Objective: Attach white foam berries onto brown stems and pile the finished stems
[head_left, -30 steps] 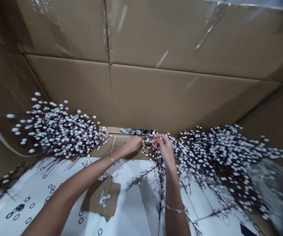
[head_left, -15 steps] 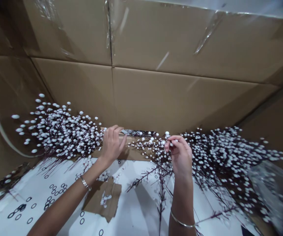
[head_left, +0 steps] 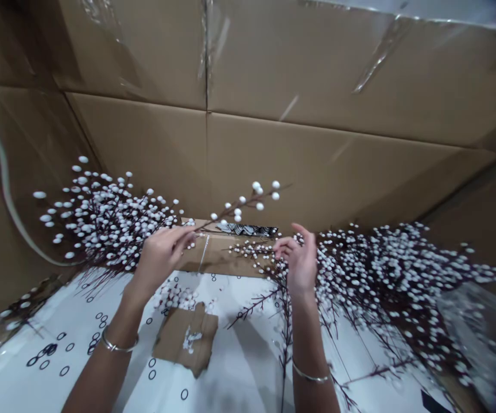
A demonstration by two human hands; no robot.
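Observation:
My left hand (head_left: 159, 258) pinches the lower end of a short brown twig with white berries (head_left: 237, 215), whose tip slants up to the right. My right hand (head_left: 302, 267) is raised with its fingers apart and nothing in them. Beside it, to the right, lies a large heap of white-berry branches (head_left: 368, 267). Another bunch of white-berry branches (head_left: 110, 215) is behind and left of my left hand. A branch with bare side shoots (head_left: 286, 327) runs down the white table, just left of my right forearm.
A tall cardboard wall (head_left: 248, 149) rises behind the white table top (head_left: 235, 355). Small black rings (head_left: 50, 350) lie scattered at the left. A torn cardboard piece (head_left: 188, 338) sits near the middle, clear plastic (head_left: 472, 327) at the right. A pale cable (head_left: 9, 198) hangs left.
My left hand has left the middle, opened, then closed on the berry twig, which it now holds up at the left. My right hand moved right, then back left, and has opened.

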